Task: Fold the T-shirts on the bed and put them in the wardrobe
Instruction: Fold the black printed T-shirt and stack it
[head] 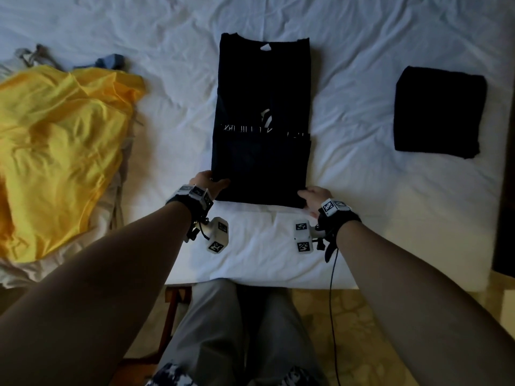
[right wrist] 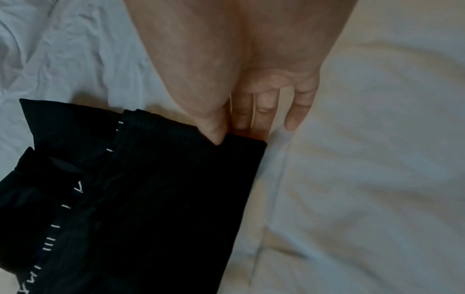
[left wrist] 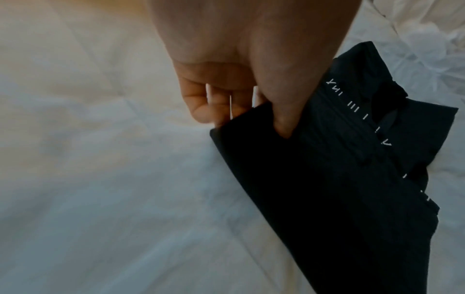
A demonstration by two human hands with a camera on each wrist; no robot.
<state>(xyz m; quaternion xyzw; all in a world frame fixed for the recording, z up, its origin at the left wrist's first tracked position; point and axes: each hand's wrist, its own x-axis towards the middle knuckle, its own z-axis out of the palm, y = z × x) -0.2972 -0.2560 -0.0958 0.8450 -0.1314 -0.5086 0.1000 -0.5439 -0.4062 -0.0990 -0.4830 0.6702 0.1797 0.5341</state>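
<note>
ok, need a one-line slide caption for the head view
Both hands, left and right, pinch the near corners of a half-folded black T-shirt on the white bed.

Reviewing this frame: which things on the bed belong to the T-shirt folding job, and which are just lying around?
Job:
black T-shirt, half folded, near corners pinched by left hand and right hand
folded black shirt
yellow T-shirt, unfolded

Lying about:
grey-blue cloth
beige fabric under the yellow one
</note>
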